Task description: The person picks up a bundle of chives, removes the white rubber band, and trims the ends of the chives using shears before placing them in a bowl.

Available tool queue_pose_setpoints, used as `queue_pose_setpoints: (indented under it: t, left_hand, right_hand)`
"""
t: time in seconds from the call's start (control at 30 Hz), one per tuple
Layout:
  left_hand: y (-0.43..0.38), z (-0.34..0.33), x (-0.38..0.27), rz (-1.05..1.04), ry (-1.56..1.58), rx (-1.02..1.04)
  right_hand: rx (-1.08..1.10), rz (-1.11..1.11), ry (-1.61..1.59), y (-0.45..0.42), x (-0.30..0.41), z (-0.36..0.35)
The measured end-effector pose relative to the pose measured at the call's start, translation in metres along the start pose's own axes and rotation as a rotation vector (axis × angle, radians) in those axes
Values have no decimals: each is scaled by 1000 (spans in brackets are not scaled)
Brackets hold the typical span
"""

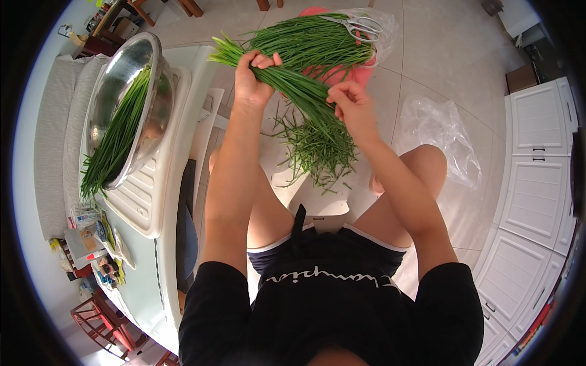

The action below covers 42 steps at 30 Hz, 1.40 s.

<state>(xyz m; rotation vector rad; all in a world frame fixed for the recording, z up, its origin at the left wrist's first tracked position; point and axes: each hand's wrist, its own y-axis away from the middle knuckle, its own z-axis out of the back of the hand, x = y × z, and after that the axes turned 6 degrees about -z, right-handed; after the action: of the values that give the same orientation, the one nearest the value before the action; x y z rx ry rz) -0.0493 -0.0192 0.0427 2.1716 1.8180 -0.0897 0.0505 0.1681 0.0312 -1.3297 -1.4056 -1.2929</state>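
My left hand (254,78) grips a bunch of green garlic chives (297,84) near its pale stem ends. The bunch slants down to the right, where the fingertips of my right hand (351,104) touch its leafy side; whether they pinch a leaf, I cannot tell. Below the leaf tips lies a loose pile of chive scraps (316,148) on the floor. Beyond my hands a larger heap of chives (311,41) rests on clear plastic and something pink, with metal scissors (355,26) on top. More chives (121,132) lean in a steel bowl (158,91) to the left.
The bowl stands on a ribbed white tray (137,201) on a glass-topped table (169,256) at my left. A crumpled clear plastic bag (442,137) lies on the tiled floor at the right, before white cabinets (526,196). My bare knees flank the scraps.
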Motion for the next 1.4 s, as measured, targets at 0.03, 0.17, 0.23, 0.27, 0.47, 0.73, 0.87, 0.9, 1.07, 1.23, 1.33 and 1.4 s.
queue_pose_setpoints:
  t: [0.03,0.17,0.23,0.27,0.47,0.73,0.87,0.9,1.07,1.23,1.33,1.4]
  left_hand:
    - [0,1,-3,0,0,-1]
    - [-1,-3,-10,0,27,33]
    - [-3,0,-14,-1,58,71]
    - [-5,2,-17,4,76,76]
    - [-6,3,-21,23,99,108]
    - [-3,3,-18,59,97,122]
    - [-2,1,-19,49,94,100]
    - [-2,0,-19,55,100,106]
    - [-2,4,-23,51,128,125]
    - [-4,8,-27,57,138,118]
    - [-5,8,-26,67,137,146]
    - [-5,8,-26,56,122,119]
  right_hand:
    - [-63,-49,-65,3,5,4]
    - [-83,74,-22,2,12,28]
    - [-91,87,42,2,14,42]
    - [-98,100,107,2,14,48]
    - [-120,232,497,5,1,71]
    - [-91,153,414,11,23,52]
    - [51,350,598,10,21,52]
    - [52,349,598,9,18,52]
    - [-52,315,655,7,15,55]
    - [-22,283,756,9,21,65]
    - [20,276,757,9,12,67]
    - [35,283,739,9,10,66]
